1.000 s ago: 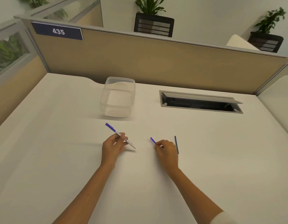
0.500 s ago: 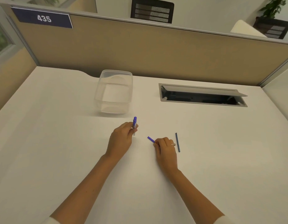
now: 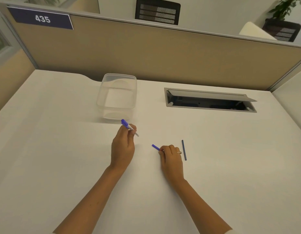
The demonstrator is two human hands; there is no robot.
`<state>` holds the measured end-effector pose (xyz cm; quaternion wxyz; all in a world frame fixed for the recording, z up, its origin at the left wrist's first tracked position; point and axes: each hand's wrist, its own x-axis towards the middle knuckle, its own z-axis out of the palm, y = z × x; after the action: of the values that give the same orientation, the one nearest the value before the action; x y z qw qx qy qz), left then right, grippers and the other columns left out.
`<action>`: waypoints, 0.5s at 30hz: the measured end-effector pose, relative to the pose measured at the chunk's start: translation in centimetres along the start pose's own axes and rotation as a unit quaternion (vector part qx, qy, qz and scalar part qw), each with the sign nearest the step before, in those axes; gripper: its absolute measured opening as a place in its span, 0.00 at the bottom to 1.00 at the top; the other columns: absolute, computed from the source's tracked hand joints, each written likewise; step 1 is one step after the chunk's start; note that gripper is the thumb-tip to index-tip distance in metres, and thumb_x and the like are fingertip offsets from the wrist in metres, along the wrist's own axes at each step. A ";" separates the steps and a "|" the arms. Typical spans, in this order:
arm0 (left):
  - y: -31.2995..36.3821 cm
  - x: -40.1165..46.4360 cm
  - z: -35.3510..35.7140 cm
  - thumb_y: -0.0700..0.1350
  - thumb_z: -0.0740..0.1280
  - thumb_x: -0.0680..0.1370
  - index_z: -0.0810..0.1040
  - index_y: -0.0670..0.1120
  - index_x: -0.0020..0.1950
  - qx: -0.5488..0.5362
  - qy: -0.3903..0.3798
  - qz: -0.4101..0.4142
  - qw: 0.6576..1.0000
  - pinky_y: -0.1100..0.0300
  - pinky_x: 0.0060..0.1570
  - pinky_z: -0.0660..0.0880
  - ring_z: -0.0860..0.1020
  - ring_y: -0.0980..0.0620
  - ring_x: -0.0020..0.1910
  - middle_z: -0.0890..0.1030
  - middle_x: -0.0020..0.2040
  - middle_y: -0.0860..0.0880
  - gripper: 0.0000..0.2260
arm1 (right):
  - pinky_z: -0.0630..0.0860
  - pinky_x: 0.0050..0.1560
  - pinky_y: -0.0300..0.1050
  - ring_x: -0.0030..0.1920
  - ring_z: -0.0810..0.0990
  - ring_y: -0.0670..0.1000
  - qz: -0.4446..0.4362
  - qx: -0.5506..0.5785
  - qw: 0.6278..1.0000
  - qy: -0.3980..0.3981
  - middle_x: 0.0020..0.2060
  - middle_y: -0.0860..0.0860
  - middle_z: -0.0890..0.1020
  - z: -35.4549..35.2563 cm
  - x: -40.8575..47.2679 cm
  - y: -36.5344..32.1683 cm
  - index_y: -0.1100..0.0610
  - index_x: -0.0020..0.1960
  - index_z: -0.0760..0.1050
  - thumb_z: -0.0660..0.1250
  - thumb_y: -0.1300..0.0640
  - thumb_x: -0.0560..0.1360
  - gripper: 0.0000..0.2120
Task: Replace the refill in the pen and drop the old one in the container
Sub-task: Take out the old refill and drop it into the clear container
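My left hand is raised a little above the white desk and grips a pen with a blue cap end and a clear barrel, tilted with the blue end up and to the left. My right hand rests on the desk, fingers closed on a second blue pen piece whose blue end sticks out to the left. A thin dark blue refill lies loose on the desk just right of my right hand. The clear plastic container stands open behind my left hand.
A grey cable hatch with its lid propped open is set into the desk at the back right. A beige partition with a "435" sign closes the far edge. Another desk surface adjoins at the right.
My left hand lifted the pen off the desk and turned it, bringing it closer to the container. My right hand stayed on the blue piece beside the refill.
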<state>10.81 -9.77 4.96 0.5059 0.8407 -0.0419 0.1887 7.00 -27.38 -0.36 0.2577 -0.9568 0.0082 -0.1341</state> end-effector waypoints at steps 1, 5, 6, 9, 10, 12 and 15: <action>-0.4 -0.4 0.2 0.42 0.57 0.81 0.75 0.43 0.50 0.012 -0.020 -0.023 0.999 0.55 0.41 0.76 0.78 0.48 0.41 0.80 0.44 0.50 0.08 | 0.73 0.35 0.53 0.39 0.73 0.58 0.001 -0.002 1.000 -0.001 0.39 0.56 0.78 0.0 0.0 0.0 0.60 0.45 0.76 0.64 0.64 0.76 0.03; -1.6 -1.0 0.5 0.42 0.58 0.81 0.76 0.43 0.51 0.058 -0.078 -0.073 0.993 0.51 0.47 0.78 0.81 0.47 0.46 0.82 0.47 0.52 0.08 | 0.74 0.35 0.53 0.39 0.73 0.58 0.000 -0.006 1.000 -0.004 0.39 0.56 0.78 0.0 0.0 0.0 0.60 0.45 0.76 0.64 0.63 0.76 0.03; -1.5 -0.8 0.3 0.42 0.58 0.80 0.76 0.43 0.51 0.059 -0.071 -0.070 0.993 0.50 0.46 0.78 0.81 0.47 0.46 0.83 0.47 0.50 0.08 | 0.74 0.35 0.52 0.39 0.73 0.58 0.000 -0.007 1.000 -0.003 0.39 0.56 0.79 0.0 0.0 0.0 0.60 0.45 0.76 0.64 0.63 0.76 0.02; -0.4 0.4 -0.2 0.43 0.60 0.80 0.77 0.44 0.50 0.052 -0.032 -0.020 0.998 0.49 0.41 0.78 0.80 0.47 0.42 0.83 0.43 0.47 0.07 | 0.73 0.35 0.52 0.38 0.73 0.58 -0.002 -0.011 1.000 -0.002 0.39 0.57 0.79 0.0 0.0 0.0 0.60 0.45 0.76 0.64 0.63 0.76 0.02; 0.1 0.8 -0.5 0.44 0.60 0.80 0.77 0.44 0.50 0.044 -0.018 -0.001 0.999 0.50 0.40 0.78 0.80 0.48 0.41 0.83 0.43 0.47 0.07 | 0.73 0.35 0.52 0.38 0.73 0.58 -0.002 -0.012 1.000 -0.002 0.39 0.57 0.79 0.0 0.0 0.0 0.60 0.45 0.76 0.65 0.63 0.76 0.02; 0.9 1.4 -0.8 0.46 0.60 0.80 0.76 0.46 0.51 0.017 0.008 0.027 0.999 0.55 0.40 0.77 0.80 0.50 0.42 0.83 0.45 0.49 0.07 | 0.73 0.35 0.52 0.38 0.73 0.58 -0.001 -0.011 1.000 -0.002 0.38 0.57 0.79 0.0 0.0 0.0 0.60 0.45 0.76 0.64 0.64 0.76 0.02; 1.2 1.3 -0.7 0.48 0.57 0.80 0.74 0.47 0.51 -0.034 0.040 0.026 0.998 0.59 0.42 0.76 0.78 0.54 0.44 0.80 0.47 0.51 0.09 | 0.73 0.35 0.51 0.38 0.73 0.58 0.000 -0.014 1.000 0.000 0.38 0.56 0.78 0.0 0.0 -0.1 0.60 0.45 0.76 0.65 0.64 0.75 0.02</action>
<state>11.47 -9.64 6.72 0.5307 0.8132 -0.0500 0.2334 7.01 -27.33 -0.30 0.2446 -0.9602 0.0098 -0.1342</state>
